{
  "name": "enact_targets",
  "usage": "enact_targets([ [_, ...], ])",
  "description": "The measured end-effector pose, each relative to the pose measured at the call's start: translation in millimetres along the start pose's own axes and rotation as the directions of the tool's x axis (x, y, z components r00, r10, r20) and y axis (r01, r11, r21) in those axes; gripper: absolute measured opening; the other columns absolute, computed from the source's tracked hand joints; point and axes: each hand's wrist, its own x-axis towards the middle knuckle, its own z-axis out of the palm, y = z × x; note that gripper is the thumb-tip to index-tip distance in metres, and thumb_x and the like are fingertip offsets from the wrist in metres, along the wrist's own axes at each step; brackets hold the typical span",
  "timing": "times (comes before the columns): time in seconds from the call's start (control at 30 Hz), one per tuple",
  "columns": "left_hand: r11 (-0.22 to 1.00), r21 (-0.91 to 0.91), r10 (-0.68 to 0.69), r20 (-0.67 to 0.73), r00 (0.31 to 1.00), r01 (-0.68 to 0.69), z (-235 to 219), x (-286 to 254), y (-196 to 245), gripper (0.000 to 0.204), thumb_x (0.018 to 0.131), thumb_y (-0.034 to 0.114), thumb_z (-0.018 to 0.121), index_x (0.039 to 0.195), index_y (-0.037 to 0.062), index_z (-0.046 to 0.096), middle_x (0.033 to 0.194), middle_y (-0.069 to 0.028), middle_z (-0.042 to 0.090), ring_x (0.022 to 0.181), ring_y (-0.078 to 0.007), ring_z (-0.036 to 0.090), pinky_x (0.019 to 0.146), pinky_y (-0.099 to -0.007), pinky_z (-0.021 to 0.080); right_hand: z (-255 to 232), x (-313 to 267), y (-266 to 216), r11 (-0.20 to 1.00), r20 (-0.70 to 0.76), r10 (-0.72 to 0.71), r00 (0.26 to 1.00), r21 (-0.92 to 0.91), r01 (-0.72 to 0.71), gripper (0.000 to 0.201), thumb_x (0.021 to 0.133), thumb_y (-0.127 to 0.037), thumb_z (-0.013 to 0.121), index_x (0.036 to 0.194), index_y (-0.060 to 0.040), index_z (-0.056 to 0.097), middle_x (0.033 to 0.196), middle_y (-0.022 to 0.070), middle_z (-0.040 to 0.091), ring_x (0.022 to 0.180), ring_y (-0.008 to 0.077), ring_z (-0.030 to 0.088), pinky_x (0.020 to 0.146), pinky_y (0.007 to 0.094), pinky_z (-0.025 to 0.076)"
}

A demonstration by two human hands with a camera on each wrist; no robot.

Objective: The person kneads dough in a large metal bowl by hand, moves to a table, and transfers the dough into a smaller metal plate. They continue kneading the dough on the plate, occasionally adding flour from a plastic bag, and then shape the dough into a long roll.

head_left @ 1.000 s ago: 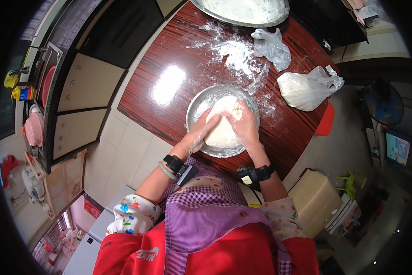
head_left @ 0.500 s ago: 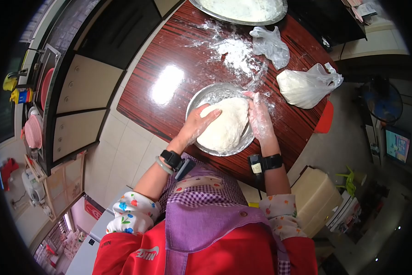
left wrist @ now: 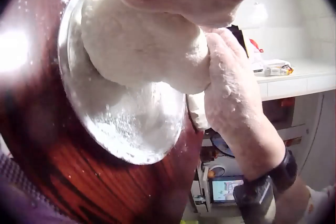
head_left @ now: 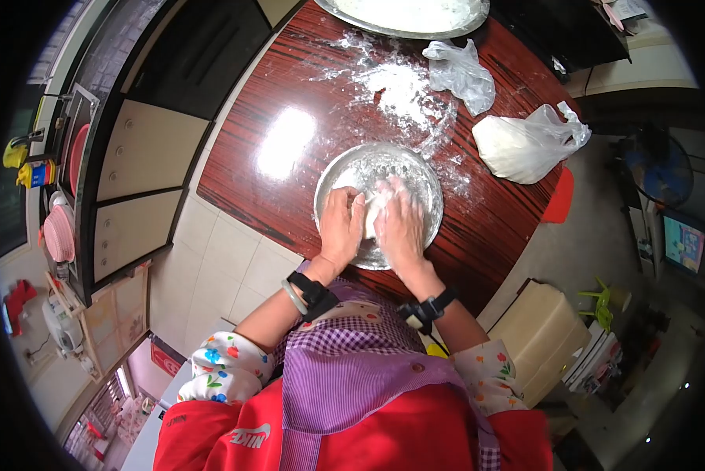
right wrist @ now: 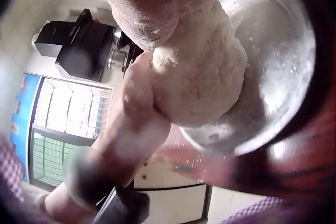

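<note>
A lump of pale dough (head_left: 374, 213) (left wrist: 142, 50) (right wrist: 202, 69) is in the floury metal bowl (head_left: 338, 169) (left wrist: 131, 129) (right wrist: 283, 71). On its left side the left hand (head_left: 341, 228) (right wrist: 135, 111) grips the dough, fingers bent around it. From the other side the right hand (head_left: 400, 231) (left wrist: 233, 95) holds it, its fingers slightly blurred and dusted with flour. Both wrist views show the dough between the two hands, part of it over the bowl's inside. The undersides of the fingers are hidden in the head view.
Flour (head_left: 403, 90) lies scattered on the dark red table (head_left: 250, 118) beyond the bowl. A large tray of flour (head_left: 415, 31), a crumpled plastic bag (head_left: 464, 77) and a filled plastic bag (head_left: 517, 149) stand at the far and right sides.
The right hand has moved left from the dough's outer edge onto the dough. The left hand has turned more upright beside it, and less of the dough shows between the hands.
</note>
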Motion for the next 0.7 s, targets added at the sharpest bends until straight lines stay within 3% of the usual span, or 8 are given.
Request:
enact_targets([
  [0.03,0.998,0.059,-0.004,-0.021,1.0,0.005,3.8,-1.9,1.7,0.023,0.092,0.022,0.049,0.094,0.0003,0.056,0.091,-0.0183,0.056,0.088,-0.0348,0.053,0.078,-0.0428,0.041,1.5,-12.1,0.4,0.999,0.108,-0.008,0.994,-0.051,0.013,0.037,0.078,-0.015,0.057,0.114,-0.0051,0.055,0.12,0.0139,0.055,0.112,0.0321,0.047,0.092,0.0453,0.033],
  [0.07,0.993,0.115,-0.009,-0.04,0.999,0.014,8.0,-4.0,3.3,0.022,0.091,0.022,0.05,0.094,0.0014,0.057,0.093,-0.0171,0.057,0.089,-0.0343,0.052,0.078,-0.0434,0.04,10.9,-24.3,7.7,0.999,0.113,-0.029,0.993,0.047,0.024,0.03,0.08,-0.017,0.056,0.108,-0.0058,0.057,0.117,0.0114,0.056,0.111,0.0306,0.047,0.092,0.0451,0.033],
  [0.1,0.993,0.115,-0.017,-0.035,0.999,0.021,11.9,-6.5,5.5,0.022,0.091,0.022,0.05,0.094,0.0014,0.057,0.093,-0.0171,0.057,0.089,-0.0343,0.052,0.078,-0.0434,0.04,9.7,-26.7,3.8,0.996,0.102,0.067,0.993,0.049,-0.072,0.026,0.082,-0.018,0.055,0.105,-0.0062,0.057,0.113,0.0109,0.057,0.109,0.0298,0.048,0.091,0.0447,0.033],
  [0.17,0.935,0.344,0.025,0.17,0.985,-0.083,17.6,-7.7,8.3,0.019,0.089,0.022,0.051,0.094,0.0045,0.058,0.092,-0.0133,0.057,0.089,-0.0321,0.052,0.076,-0.0429,0.039,18.9,-27.5,6.8,0.984,0.096,0.165,0.982,0.054,-0.171,0.022,0.083,-0.018,0.054,0.101,-0.0066,0.058,0.108,0.0104,0.058,0.107,0.029,0.049,0.09,0.0442,0.034],
  [0.27,0.893,0.393,0.134,0.231,0.964,-0.218,33.3,1.8,4.8,0.016,0.087,0.022,0.052,0.091,0.0079,0.058,0.089,-0.0102,0.056,0.087,-0.0296,0.051,0.074,-0.0411,0.038,42.5,-24.9,30.8,0.952,0.001,0.297,0.955,-0.072,-0.296,0.016,0.085,-0.021,0.052,0.091,-0.0073,0.057,0.097,0.0107,0.058,0.099,0.0278,0.05,0.085,0.0432,0.035],
  [0.4,0.877,0.456,0.037,0.255,0.966,-0.154,42.6,20.9,-9.0,0.013,0.086,0.022,0.052,0.088,0.0099,0.057,0.087,-0.0082,0.056,0.088,-0.0274,0.051,0.076,-0.0414,0.037,48.0,1.1,38.8,0.964,0.081,0.206,0.975,-0.19,-0.188,0.016,0.085,-0.024,0.053,0.083,-0.0081,0.055,0.089,0.0086,0.057,0.091,0.0262,0.051,0.081,0.0418,0.035],
  [0.5,0.883,0.435,0.096,0.201,0.975,-0.176,47.6,34.5,-11.3,0.012,0.083,0.02,0.052,0.089,0.0104,0.056,0.087,-0.0074,0.056,0.088,-0.026,0.052,0.077,-0.0403,0.037,51.6,16.7,46.3,0.975,0.056,0.053,0.997,-0.22,-0.039,0.015,0.084,-0.025,0.054,0.085,-0.0095,0.055,0.092,0.0071,0.057,0.091,0.0248,0.052,0.084,0.0428,0.035],
  [0.7,0.864,0.456,0.126,0.215,0.968,-0.213,58.3,61.2,-26.7,0.012,0.081,0.017,0.053,0.091,0.0104,0.055,0.085,-0.007,0.056,0.086,-0.0257,0.053,0.075,-0.0397,0.037,67.7,43.7,62.3,0.981,0.077,0.034,0.996,-0.192,-0.019,0.015,0.085,-0.023,0.052,0.086,-0.0083,0.055,0.096,0.0094,0.061,0.093,0.0264,0.054,0.083,0.0425,0.037],
])
